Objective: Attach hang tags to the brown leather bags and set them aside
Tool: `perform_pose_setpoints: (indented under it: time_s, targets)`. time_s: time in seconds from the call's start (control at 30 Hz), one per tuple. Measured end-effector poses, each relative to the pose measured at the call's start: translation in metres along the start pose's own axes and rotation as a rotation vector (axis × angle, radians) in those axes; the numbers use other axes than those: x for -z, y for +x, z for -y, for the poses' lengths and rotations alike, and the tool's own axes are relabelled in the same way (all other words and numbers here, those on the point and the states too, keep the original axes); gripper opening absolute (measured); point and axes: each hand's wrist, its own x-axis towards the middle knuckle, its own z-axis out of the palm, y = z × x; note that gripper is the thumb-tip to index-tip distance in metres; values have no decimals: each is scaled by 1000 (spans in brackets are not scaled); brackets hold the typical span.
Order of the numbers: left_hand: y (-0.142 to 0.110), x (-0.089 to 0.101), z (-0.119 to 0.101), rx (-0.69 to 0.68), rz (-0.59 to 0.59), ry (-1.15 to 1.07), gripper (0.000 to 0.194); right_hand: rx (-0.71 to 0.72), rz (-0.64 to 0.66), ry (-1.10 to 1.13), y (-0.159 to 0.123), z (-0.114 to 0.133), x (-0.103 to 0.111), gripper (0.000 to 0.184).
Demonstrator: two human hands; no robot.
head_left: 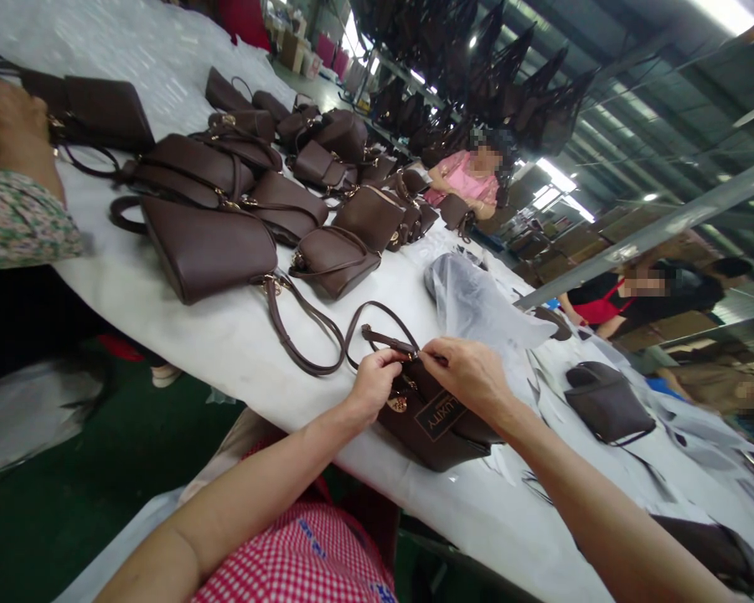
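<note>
A dark brown handbag (462,448) lies on the white table in front of me, with a LUXITY tag (438,414) and a gold-coloured charm (397,404) on its side. My left hand (375,387) is closed, thumb and fingers pinching the handbag strap (389,340) beside a small metal fitting. Close by on the right, my right hand (468,373) pinches the strap's end near the same fitting. Its fingertips partly hide what they grip. A thin loop of strap arches up behind both hands.
Several brown handbags (210,247) crowd the white table (226,335) to the left and beyond. Clear plastic wrapping (477,293) lies just past my hands. Another dark bag (609,402) sits on the right. A co-worker's flowered sleeve (22,219) is at the left edge; other people work across the table.
</note>
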Motion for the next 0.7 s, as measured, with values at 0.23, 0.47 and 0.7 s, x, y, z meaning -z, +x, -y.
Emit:
perform_pose_setpoints:
  time_s: [0.23,0.47,0.7]
  targets:
    - [0,1,1,12,-1,-6,26,-15,-3,-52,3,0,5,25]
    - [0,1,0,16,-2,-37,28,-20,-43,-8,3,2,0,26]
    - [3,3,3,35,3,-82,25,-40,-122,-51,-2,10,-14,25]
